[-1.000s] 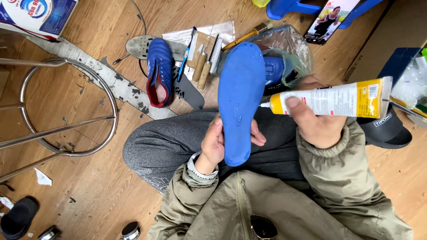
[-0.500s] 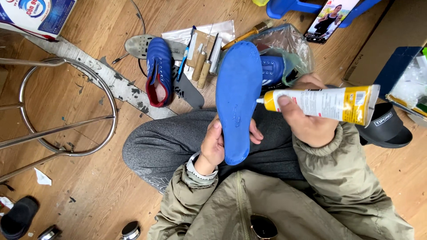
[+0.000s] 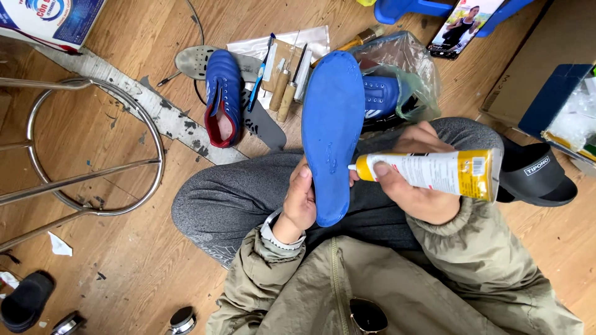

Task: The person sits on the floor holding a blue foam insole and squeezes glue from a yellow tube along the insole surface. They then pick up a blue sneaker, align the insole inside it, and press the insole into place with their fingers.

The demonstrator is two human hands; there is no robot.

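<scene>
My left hand (image 3: 300,202) grips a long blue shoe insole (image 3: 331,130) by its near end, holding it upright over my grey-trousered lap. My right hand (image 3: 415,186) squeezes a white and yellow glue tube (image 3: 434,172), whose nozzle touches the right edge of the insole near the heel. A few glue smears show on the insole's surface.
A blue and red shoe (image 3: 223,93) lies on the wooden floor beyond my knees, beside wooden-handled tools (image 3: 284,87) and a toothbrush. A second blue shoe sits in a plastic bag (image 3: 397,80). A metal stool ring (image 3: 81,149) is at left, a black slipper (image 3: 537,180) at right.
The glue tube has swung from pointing at the insole's middle down towards its heel end, and my right hand moved nearer to me. The insole stays held in place.
</scene>
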